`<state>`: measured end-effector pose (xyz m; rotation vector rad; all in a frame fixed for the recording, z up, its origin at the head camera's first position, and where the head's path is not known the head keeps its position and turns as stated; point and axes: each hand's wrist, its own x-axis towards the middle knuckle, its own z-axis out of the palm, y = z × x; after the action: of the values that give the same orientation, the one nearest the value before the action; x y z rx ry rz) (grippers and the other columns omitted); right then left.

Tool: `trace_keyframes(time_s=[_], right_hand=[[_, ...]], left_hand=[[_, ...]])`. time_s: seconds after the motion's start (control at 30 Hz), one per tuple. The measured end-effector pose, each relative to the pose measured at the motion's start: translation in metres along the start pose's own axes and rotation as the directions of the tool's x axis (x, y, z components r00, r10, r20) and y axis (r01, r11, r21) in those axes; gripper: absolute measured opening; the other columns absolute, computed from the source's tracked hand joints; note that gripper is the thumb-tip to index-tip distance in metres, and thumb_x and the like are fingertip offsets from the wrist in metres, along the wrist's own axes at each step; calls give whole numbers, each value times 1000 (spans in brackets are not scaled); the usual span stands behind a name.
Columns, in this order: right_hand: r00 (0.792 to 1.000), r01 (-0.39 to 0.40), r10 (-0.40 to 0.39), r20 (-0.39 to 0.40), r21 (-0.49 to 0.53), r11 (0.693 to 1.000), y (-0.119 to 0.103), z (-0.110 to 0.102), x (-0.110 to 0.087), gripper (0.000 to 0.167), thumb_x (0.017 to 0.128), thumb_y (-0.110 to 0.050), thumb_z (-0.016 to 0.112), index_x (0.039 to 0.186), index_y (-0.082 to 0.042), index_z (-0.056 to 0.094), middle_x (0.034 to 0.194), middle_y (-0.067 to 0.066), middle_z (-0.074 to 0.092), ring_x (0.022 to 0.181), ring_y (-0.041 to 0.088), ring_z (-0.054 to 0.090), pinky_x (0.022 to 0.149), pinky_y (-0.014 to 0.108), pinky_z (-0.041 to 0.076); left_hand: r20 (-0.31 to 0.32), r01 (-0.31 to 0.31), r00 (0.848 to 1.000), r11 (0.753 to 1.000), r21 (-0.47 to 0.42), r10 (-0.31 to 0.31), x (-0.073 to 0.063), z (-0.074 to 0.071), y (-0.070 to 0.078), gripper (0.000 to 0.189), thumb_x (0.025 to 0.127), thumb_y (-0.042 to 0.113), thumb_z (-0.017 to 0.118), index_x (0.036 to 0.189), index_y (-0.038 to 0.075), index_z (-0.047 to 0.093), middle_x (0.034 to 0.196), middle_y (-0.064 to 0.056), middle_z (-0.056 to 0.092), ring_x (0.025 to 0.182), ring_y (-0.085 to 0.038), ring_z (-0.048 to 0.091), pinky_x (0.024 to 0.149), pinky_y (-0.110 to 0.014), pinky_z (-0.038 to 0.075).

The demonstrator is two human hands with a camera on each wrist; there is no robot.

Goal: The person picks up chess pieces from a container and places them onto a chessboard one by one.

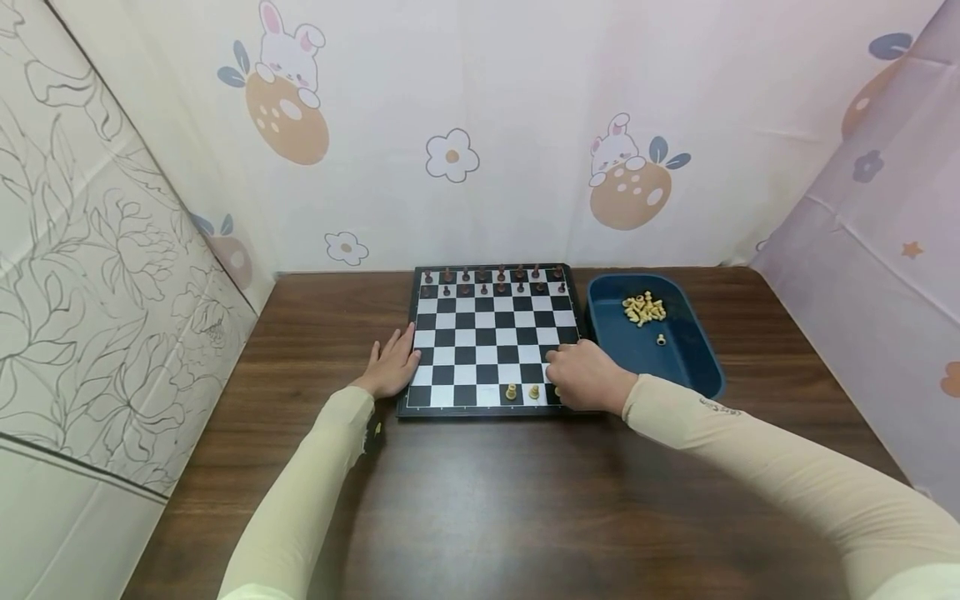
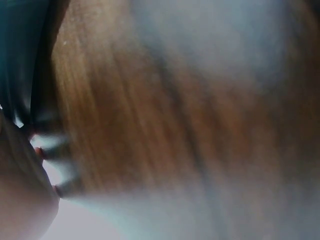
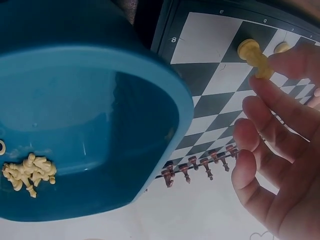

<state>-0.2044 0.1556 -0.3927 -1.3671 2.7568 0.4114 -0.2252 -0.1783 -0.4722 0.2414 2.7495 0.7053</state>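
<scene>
My right hand (image 1: 588, 375) is at the near right corner of the chessboard (image 1: 485, 331), its thumb and index finger pinching a cream chess piece (image 3: 256, 57) over a dark square of the edge row. Its other fingers (image 3: 275, 125) are loosely bent. Along that row, left of the hand, stand two more cream pieces, one of them a chess piece (image 1: 512, 391) with a rounded body. My left hand (image 1: 389, 365) lies against the board's left edge, fingers spread and extended. In the left wrist view, part of the left hand (image 2: 25, 185) shows at the side.
A blue bin (image 1: 690, 367) stands right of the board, with a heap of cream chess pieces (image 1: 643, 308) and one apart from it. Two rows of dark red pieces (image 1: 483, 289) stand at the board's far side. The brown table (image 1: 487, 500) meets a curtained wall behind.
</scene>
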Motion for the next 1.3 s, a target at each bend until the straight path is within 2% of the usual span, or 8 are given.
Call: trace_keyframes(time_s=[0.2,0.4,0.7,0.8,1.03,1.17,1.3], right_hand=[[1000,-11,11,-7,30,999,4,-2,-3,14,79,-22,73,78,-8,73,76,5,63,60,17,53,48,30,45],[999,-14,15,-49,27,1000,16,-8,-13,11,72,-19,75,73,-10,69,72,2,58,59,17,52,45,30,42],[984,-150,155,-93,54,987,53,-22,-25,2,75,-10,70,73,-8,69,67,2,53,54,17,44,44,30,40],[974,-189,196,-110,64,980,68,-21,-30,7,76,-6,68,69,-8,67,63,2,49,51,17,41,42,29,36],[956,-287,291,-19,123,950,105,-7,-41,16,81,-6,66,66,-9,61,63,2,45,52,17,41,44,30,38],[929,-369,365,58,156,916,123,2,-50,27,84,-8,63,60,-13,52,63,1,43,53,16,40,45,31,35],[898,-440,426,114,160,884,138,7,-57,37,84,-7,59,54,-16,40,57,0,34,49,15,33,44,31,30]], left_hand=[[-4,-3,1000,1000,1,3,1,2,-1,60,104,31,25,153,6,1,159,-9,5,145,-28,1,111,-55,-6],[-8,-21,1000,1000,9,21,2,3,0,60,104,30,25,153,4,2,159,-10,6,145,-29,3,111,-57,-4],[-7,-20,1000,1000,3,20,0,1,0,61,104,29,26,153,4,1,159,-11,6,145,-30,3,110,-57,-5],[-10,-16,1000,1000,3,16,0,1,-1,61,104,29,26,153,4,1,159,-13,9,145,-30,3,110,-58,-5],[-9,-7,1000,1000,-4,6,-1,2,-4,61,104,31,25,153,4,0,158,-14,11,145,-30,2,110,-57,-7],[-3,-4,1000,1000,0,4,0,4,-5,62,104,32,24,153,5,0,158,-14,11,145,-30,1,110,-56,-7],[-5,-15,1000,1000,-2,15,0,3,-3,62,104,32,24,153,5,-1,158,-14,11,145,-30,1,110,-56,-7]])
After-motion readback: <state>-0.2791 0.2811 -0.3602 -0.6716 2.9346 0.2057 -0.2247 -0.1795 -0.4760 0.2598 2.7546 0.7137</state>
